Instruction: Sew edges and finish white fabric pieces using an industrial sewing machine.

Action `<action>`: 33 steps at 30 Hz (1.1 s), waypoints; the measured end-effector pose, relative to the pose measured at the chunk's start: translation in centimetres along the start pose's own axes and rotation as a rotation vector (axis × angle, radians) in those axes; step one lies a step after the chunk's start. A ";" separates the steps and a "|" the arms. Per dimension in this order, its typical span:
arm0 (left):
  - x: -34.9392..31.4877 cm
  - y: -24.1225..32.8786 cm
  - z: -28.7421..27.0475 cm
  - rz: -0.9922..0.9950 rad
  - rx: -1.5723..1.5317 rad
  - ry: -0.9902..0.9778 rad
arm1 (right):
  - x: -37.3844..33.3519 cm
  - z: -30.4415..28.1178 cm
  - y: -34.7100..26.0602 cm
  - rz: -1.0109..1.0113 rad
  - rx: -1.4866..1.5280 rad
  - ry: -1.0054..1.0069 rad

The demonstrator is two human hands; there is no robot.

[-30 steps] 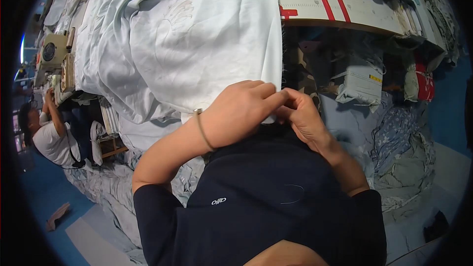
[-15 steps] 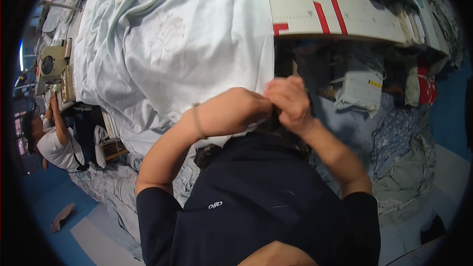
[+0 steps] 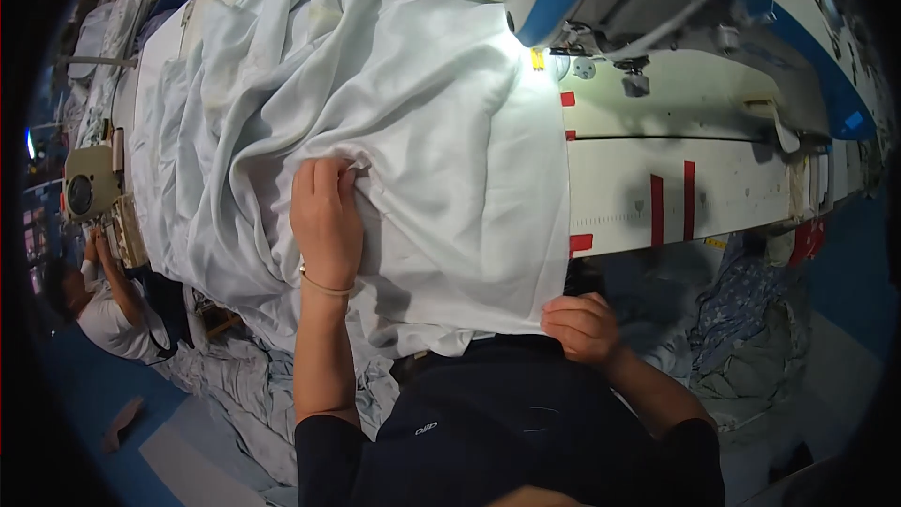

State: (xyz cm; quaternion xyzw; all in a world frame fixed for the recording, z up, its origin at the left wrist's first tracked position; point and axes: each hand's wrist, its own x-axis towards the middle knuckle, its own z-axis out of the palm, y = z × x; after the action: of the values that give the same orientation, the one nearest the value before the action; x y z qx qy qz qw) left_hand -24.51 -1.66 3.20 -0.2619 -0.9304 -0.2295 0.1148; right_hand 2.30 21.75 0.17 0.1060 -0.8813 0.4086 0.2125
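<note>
A wide white cloth (image 3: 469, 197) spreads over the sewing table, smooth toward its right edge and rumpled on the left. My left hand (image 3: 328, 211) pinches a gathered fold of it near the middle. At the cloth's near right corner, my right hand (image 3: 582, 327) grips the edge between thumb and fingers. A blue and white sewing machine (image 3: 638, 0) stands at the far right, its lamp shining on the cloth's far right edge.
The white table top (image 3: 676, 197) carries a ruler scale and red tape strips (image 3: 657, 209). Piled fabric (image 3: 751, 310) lies below on the right. At the left, a co-worker (image 3: 117, 310) sits by another sewing machine (image 3: 89, 178).
My hands were together at the cloth's near right corner; now they are apart. The left has gone left onto the cloth, the right nearer me. My view now takes in the sewing machine.
</note>
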 end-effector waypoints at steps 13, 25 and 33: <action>10.8 -1.4 3.5 0.214 -0.037 0.000 | 8.6 -3.4 3.1 -0.032 -0.066 -0.131; 17.2 -5.0 7.3 0.323 0.018 0.134 | 13.4 -3.8 7.8 -0.120 -0.149 -0.132; 20.8 -7.3 8.7 0.329 0.042 0.174 | 17.0 -4.0 10.1 -0.114 -0.307 -0.175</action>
State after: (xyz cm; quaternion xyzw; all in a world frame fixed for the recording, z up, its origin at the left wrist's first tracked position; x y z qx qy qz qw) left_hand -46.67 6.09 -0.06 -0.3873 -0.8661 -0.2100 0.2362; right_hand -15.22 31.05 3.50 0.1570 -0.9410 0.2458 0.1714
